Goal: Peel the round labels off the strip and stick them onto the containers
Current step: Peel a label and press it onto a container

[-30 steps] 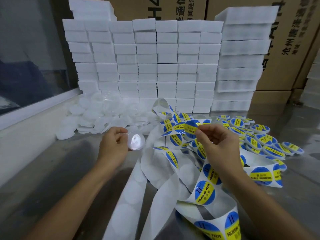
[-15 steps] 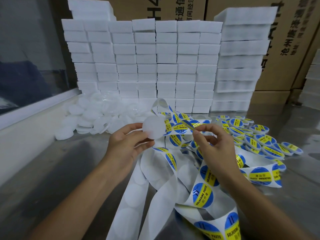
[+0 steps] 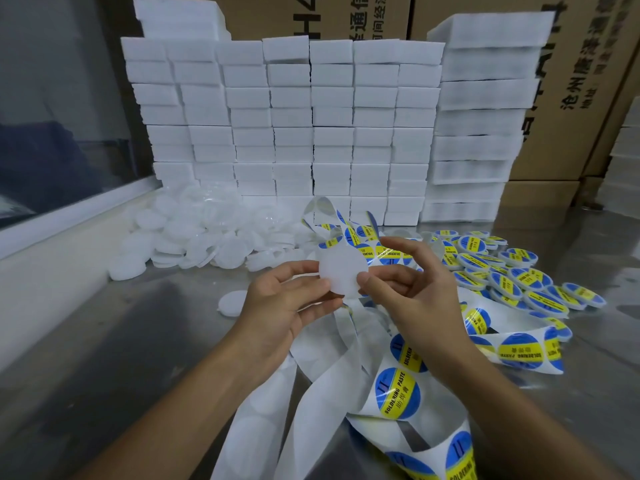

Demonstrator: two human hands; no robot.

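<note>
Background: brown cardboard cartons (image 3: 585, 98) printed with black Chinese characters, only partly legible, behind a wall of stacked white foam blocks (image 3: 311, 126). Work surface: grey metal bench (image 3: 104, 341), reflective.

Bench, left rear: heap of unlabelled white translucent round containers (image 3: 194, 237); one more lies alone (image 3: 231, 303) just left of the left wrist.

Bench, right: pile of round containers already bearing blue-and-yellow labels (image 3: 512, 271).

Centre: white backing strip (image 3: 332, 382) in loose loops, running from the foam wall to the near edge. Part of it is bare with round outlines; part carries round blue labels with a yellow band reading "SOLDERING PASTE" plus Chinese characters (image 3: 397, 393).

Left hand (image 3: 284, 306): grips one white round container (image 3: 341, 273) by its left edge, thumb on its face, fingers behind, raised above the strip.

Right hand (image 3: 408, 292): thumb rests on the container's right edge; forefinger and thumb pinch a peeled blue-and-yellow round label (image 3: 389, 252), held at the container's upper right edge. Whether the label touches the container cannot be told.
</note>
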